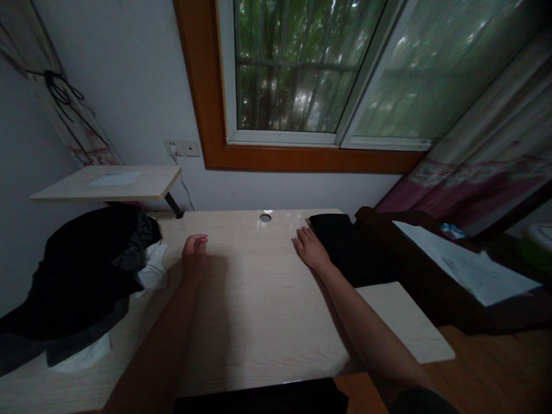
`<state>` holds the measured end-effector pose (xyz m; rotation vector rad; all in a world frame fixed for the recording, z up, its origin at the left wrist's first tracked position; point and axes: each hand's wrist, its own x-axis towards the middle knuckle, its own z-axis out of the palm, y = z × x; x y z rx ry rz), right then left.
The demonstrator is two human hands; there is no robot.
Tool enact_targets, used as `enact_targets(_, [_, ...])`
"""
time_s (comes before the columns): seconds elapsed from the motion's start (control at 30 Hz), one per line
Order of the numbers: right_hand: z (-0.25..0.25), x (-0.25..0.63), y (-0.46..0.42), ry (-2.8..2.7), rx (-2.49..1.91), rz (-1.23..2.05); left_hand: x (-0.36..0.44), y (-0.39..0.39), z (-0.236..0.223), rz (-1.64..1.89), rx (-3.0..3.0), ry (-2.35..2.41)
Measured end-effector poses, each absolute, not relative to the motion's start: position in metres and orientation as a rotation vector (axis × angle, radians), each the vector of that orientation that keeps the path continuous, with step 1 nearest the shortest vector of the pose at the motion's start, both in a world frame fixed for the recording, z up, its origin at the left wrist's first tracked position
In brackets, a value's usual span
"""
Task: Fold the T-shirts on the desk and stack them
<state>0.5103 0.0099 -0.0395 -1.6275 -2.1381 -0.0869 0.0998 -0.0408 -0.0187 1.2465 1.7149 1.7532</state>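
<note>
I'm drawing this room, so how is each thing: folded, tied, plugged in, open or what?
Black garment: laid flat, seemingly folded
Left hand: fingers loosely curled, holding nothing visible
Right hand: palm down beside the black garment
Dark clothes: heaped loosely
Left curtain: tied back with black cord
Right curtain: hanging
Left wall socket: plug in
Right wall socket: no plug
Paper on shelf: lying flat
Sliding window: cannot tell whether shut
</note>
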Motion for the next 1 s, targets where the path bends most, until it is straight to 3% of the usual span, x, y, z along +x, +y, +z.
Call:
enact_targets(0.33, [-0.035, 0.492, -0.029, -2.193, -1.6, -0.123, 0.099, -0.041, -0.019, 1.731, 1.286, 1.692])
enact_targets(0.63, [-0.036, 0.524, -0.005, -1.85, -1.551, 0.237, 0.099, -0.041, -0.018, 1.725, 1.32, 1.692])
enact_targets(1.0, [-0.037, 0.532, 0.007, -1.789, -1.54, 0.259, 0.099, -0.041, -0.019, 1.696, 1.329, 1.692])
